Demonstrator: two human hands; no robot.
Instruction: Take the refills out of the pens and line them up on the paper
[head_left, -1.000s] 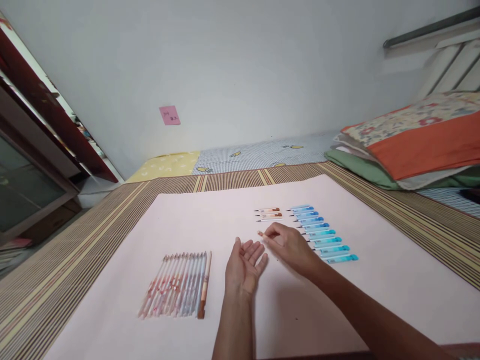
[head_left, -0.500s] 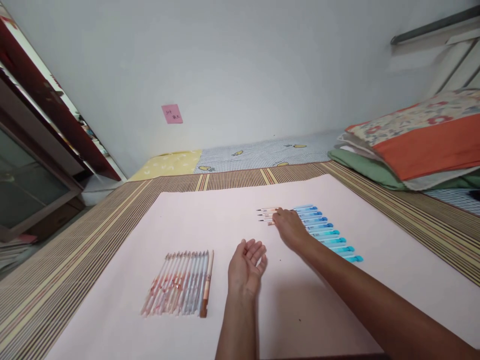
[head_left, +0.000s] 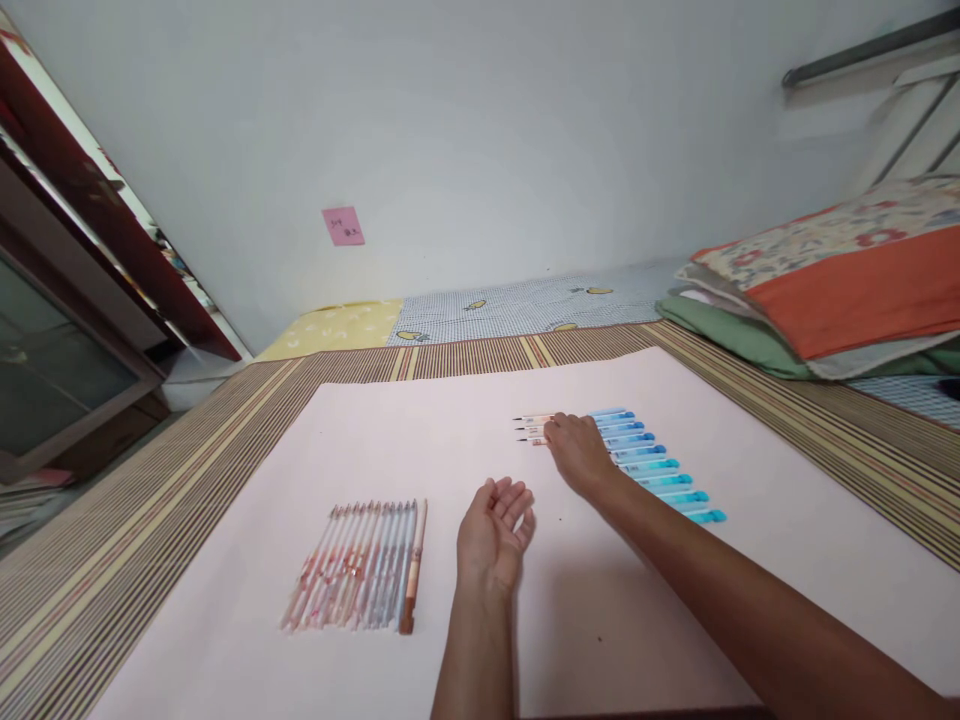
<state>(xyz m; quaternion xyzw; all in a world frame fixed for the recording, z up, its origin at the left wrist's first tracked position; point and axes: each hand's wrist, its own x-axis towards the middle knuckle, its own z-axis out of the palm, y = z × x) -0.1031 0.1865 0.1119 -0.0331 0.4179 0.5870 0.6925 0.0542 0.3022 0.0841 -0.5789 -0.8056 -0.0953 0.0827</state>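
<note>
My right hand (head_left: pixel 576 452) reaches forward over a short row of orange-and-white pens (head_left: pixel 534 428) on a pink sheet (head_left: pixel 360 430). Its fingers are curled onto the nearest orange pen, whose end shows under the fingertips. Just right of that hand lies a slanted row of several blue pens (head_left: pixel 654 467). My left hand (head_left: pixel 495 530) rests palm up on the sheet, fingers loosely apart and holding nothing. To its left lies a tight row of several pale pink and blue pens (head_left: pixel 358 568), with one orange pen at the right edge.
The sheet lies on a striped mat (head_left: pixel 135 520). Folded bedding and an orange pillow (head_left: pixel 832 285) are stacked at the right. A dark cabinet (head_left: pixel 67 330) stands at the left. A pink sticky note (head_left: pixel 343 226) is on the wall.
My right hand has carried an orange pen from beside my left palm forward to the orange row and lowered it there. My left hand has stayed put, palm up.
</note>
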